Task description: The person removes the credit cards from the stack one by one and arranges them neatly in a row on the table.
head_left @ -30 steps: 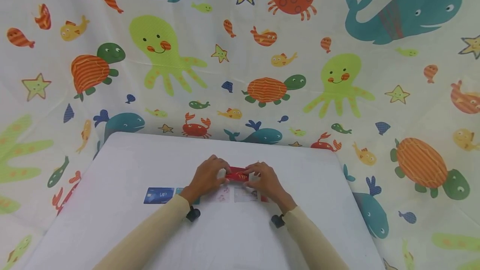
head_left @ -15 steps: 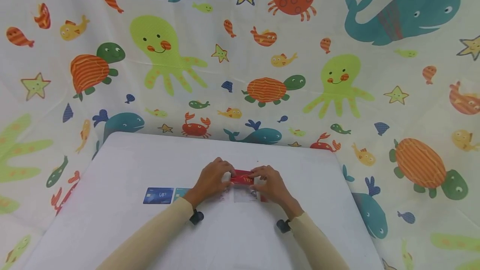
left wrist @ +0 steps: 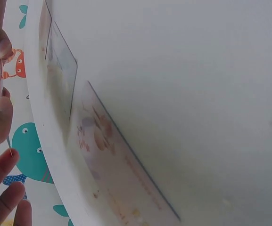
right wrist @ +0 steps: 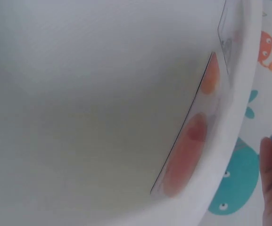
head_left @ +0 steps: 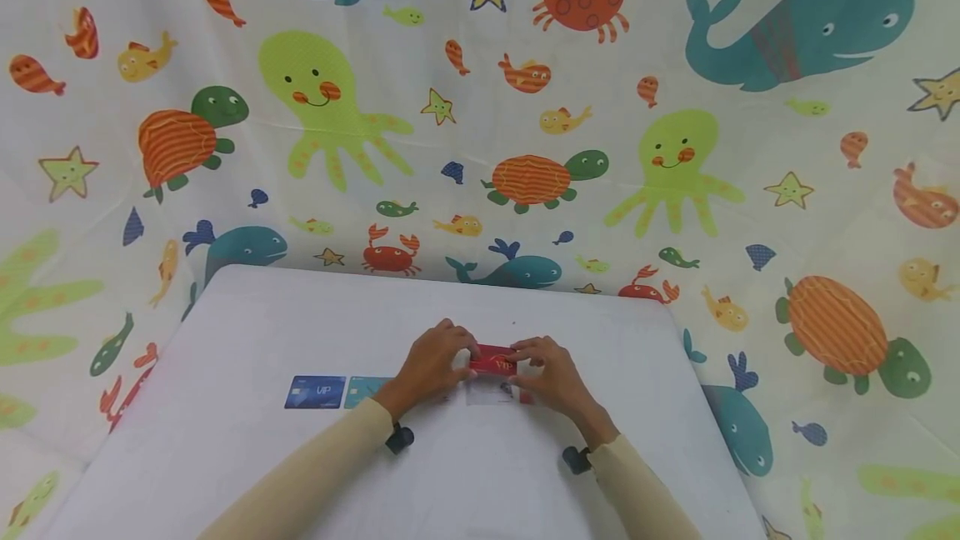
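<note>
A red card lettered VIP (head_left: 491, 362) is held between both hands above the table, in the head view. My left hand (head_left: 433, 363) pinches its left end between thumb and fingers, and my right hand (head_left: 553, 373) grips the right end. In the left wrist view the held card (left wrist: 2, 77) appears nearly edge-on. Just below the hands, a pale greyish card (head_left: 489, 392) lies on the table. Beside it, a red-and-white card (head_left: 527, 397) is partly covered by the right hand; the right wrist view shows that red-and-white card (right wrist: 187, 141) more fully.
On the white table (head_left: 300, 473), a blue VIP card (head_left: 315, 392) and a teal card (head_left: 363, 390) lie left in the same row. A pale card with pinkish print (left wrist: 112, 165) is mostly hidden behind the left hand in the head view. A sea-animal curtain (head_left: 465, 123) hangs behind.
Both hands have shifted right and slightly toward the person, carrying the red card with them. The cards in the row have stayed where they lie.
</note>
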`<state>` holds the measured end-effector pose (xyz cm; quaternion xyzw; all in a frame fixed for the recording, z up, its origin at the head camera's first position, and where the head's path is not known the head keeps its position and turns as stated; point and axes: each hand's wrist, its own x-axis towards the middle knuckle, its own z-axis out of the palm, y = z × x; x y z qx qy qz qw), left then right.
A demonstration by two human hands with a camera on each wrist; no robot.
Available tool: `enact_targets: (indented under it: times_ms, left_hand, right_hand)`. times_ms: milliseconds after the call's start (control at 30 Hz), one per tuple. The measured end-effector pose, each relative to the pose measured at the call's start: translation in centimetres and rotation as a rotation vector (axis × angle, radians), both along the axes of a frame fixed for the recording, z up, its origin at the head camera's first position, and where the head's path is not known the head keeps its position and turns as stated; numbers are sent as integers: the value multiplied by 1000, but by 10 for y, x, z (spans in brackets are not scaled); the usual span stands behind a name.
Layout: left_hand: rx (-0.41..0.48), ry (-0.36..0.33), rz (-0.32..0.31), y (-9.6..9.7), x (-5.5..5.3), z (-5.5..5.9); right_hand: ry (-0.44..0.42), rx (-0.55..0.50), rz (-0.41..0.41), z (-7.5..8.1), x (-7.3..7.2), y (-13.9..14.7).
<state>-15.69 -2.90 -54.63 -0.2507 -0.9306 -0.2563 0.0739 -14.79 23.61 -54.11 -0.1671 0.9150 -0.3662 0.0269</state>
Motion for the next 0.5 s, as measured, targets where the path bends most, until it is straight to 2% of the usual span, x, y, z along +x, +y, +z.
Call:
enact_targets:
  times_ms: [233, 500]
  left_hand:
    - [7, 14, -8, 6, 3, 3]
    - [5, 16, -17, 14, 5, 5]
  right_hand:
    - [11, -1, -3, 1, 4, 6]
    - [-1, -54, -6, 3, 8, 14]
